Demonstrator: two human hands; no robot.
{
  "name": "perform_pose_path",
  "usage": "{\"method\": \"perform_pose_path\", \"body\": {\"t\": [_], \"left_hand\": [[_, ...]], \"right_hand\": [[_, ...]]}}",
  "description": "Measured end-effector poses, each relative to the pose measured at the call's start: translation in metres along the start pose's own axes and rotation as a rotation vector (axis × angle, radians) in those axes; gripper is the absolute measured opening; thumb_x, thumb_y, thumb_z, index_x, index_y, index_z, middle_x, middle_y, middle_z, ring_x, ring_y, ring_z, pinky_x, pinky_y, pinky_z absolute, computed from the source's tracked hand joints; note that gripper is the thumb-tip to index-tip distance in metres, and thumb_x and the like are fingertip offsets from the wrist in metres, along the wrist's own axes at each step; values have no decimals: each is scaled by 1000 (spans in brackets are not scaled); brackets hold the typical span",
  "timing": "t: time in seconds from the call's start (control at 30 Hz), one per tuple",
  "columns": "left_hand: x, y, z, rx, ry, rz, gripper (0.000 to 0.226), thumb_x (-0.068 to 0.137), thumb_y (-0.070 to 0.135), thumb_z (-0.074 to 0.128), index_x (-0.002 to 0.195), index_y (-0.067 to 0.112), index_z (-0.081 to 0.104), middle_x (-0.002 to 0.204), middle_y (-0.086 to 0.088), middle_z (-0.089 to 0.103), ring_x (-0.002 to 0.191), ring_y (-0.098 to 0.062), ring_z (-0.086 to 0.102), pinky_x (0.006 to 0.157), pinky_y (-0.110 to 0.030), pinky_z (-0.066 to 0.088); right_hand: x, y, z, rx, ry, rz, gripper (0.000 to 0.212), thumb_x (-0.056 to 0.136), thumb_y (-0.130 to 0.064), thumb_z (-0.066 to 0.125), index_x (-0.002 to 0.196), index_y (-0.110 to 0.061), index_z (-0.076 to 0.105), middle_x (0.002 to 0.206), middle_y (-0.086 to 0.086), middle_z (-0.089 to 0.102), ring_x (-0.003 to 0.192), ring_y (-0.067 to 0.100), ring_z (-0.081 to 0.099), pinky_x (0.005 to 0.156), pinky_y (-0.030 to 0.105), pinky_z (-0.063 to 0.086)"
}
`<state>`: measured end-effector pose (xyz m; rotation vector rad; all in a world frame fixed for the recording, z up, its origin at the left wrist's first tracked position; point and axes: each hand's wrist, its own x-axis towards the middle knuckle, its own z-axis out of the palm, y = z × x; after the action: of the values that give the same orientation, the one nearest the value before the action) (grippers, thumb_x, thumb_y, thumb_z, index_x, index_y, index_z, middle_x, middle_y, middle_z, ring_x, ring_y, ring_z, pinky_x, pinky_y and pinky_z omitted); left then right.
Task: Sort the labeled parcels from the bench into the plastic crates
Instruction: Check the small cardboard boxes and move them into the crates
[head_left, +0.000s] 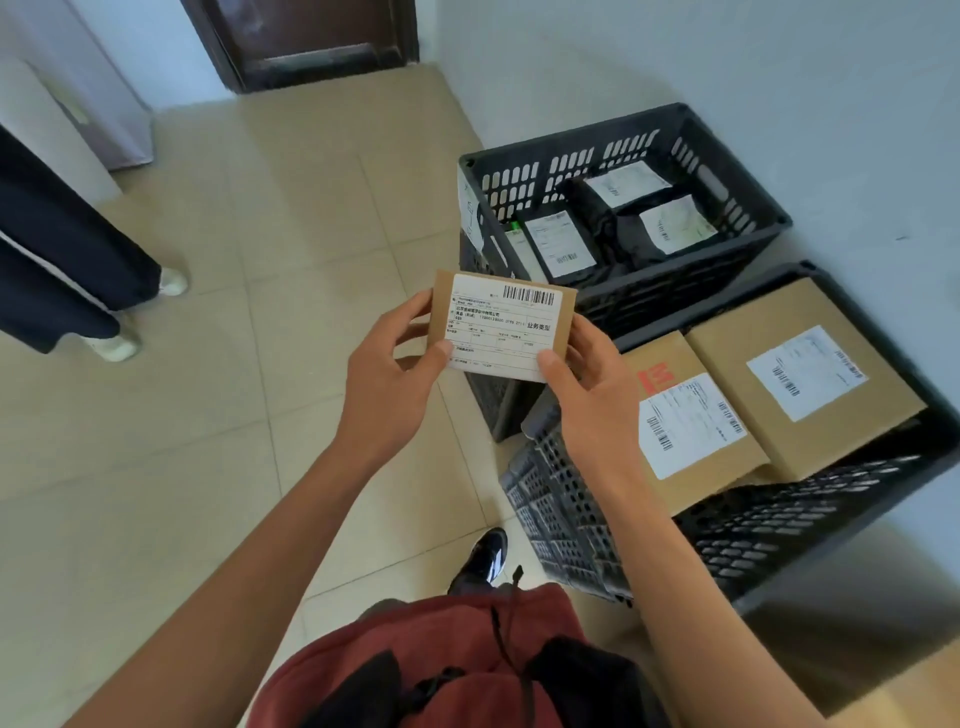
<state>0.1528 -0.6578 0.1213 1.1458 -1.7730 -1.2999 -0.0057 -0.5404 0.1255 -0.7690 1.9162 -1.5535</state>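
Parcel, small flat brown cardboard box with white barcode label (503, 326), held in mid-air over the tiled floor, just left of the crates; left hand (387, 371) and right hand (589, 387) each pinch a lower corner. Risk: thin edge grip may slip; label misread would send it to the wrong crate, far black slotted plastic crate (727, 150) or near one (582, 519). Head view only: table not visible, label text too small to read.

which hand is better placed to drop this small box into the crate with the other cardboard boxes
Probably the right hand: it already grips the small cardboard box on the side nearest the near crate of cardboard boxes. The left hand would have to cross over.
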Motion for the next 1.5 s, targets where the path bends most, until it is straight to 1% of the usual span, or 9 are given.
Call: {"method": "perform_pose_path", "body": {"t": [0.13, 0.27, 0.67, 0.77, 0.93, 1.07, 1.23, 1.4, 1.5], "left_hand": [[44, -3, 6, 12, 6, -18, 50, 100, 8, 64, 146, 26, 57, 134, 14, 67, 121, -4, 61, 85, -12, 54], [86, -3, 12, -27, -17, -23, 49, 99, 6, 65, 144, 22, 57, 132, 15, 67, 118, -1, 62, 82, -11, 52], [260, -21, 5, -27, -141, -7, 33, 97, 7, 68, 127, 21, 65, 122, 11, 72, 112, -3, 66, 89, -21, 59], [302, -18, 10, -28, -202, 11, 34, 98, 6, 66, 129, 20, 66, 123, 10, 71, 112, -4, 65, 87, -17, 57], [347, -11, 38, 7, -374, 34, 34, 98, 8, 65, 128, 26, 66, 122, 15, 69, 112, -1, 63, 83, -9, 52], [377, -11, 71, 76, -538, 49, 38, 100, 11, 64, 134, 27, 64, 130, 11, 67, 114, 2, 62, 84, -5, 49], [405, -9, 113, 203, -711, 83, 43, 101, 19, 62, 142, 32, 57, 131, 19, 64, 116, 7, 57, 84, -12, 51], [430, -14, 152, 298, -780, 62, 41, 103, 19, 61, 143, 27, 54, 137, 16, 62, 120, 1, 56, 74, 1, 42], [438, -24, 168, 364, -846, 45, 44, 104, 21, 60, 147, 27, 51, 141, 16, 60, 122, 2, 52, 75, -3, 37]], "right_hand": [[41, -3, 11, -13, -10, 3, 46, 100, -7, 66, 143, -22, 58, 130, -14, 68, 122, -3, 62, 91, 9, 50], [79, -4, 16, -20, 10, 20, 45, 100, -5, 65, 141, -24, 59, 126, -18, 68, 120, -5, 62, 91, 9, 50], [200, -16, 88, -48, 202, 89, 48, 102, -10, 63, 137, -41, 56, 136, -16, 66, 128, 3, 61, 109, 35, 53], [225, -20, 100, -38, 277, 116, 45, 103, -11, 61, 139, -38, 57, 136, -16, 65, 127, 1, 60, 105, 27, 53], [248, -18, 99, 10, 426, 194, 43, 104, -11, 60, 140, -34, 58, 134, -17, 66, 122, -5, 61, 88, 7, 50], [268, -5, 86, 31, 520, 267, 41, 103, -13, 62, 142, -26, 59, 131, -17, 69, 119, -5, 63, 86, 10, 52], [298, 17, 62, 39, 575, 349, 43, 103, -12, 62, 141, -30, 60, 129, -21, 68, 119, -4, 63, 101, 21, 53], [331, 42, 45, 26, 569, 423, 47, 102, -10, 61, 143, -34, 59, 127, -25, 67, 119, -5, 62, 101, 20, 51], [340, 56, 42, 5, 562, 490, 48, 101, -10, 60, 142, -36, 59, 113, -32, 67, 110, -14, 61, 88, 10, 48]]}}
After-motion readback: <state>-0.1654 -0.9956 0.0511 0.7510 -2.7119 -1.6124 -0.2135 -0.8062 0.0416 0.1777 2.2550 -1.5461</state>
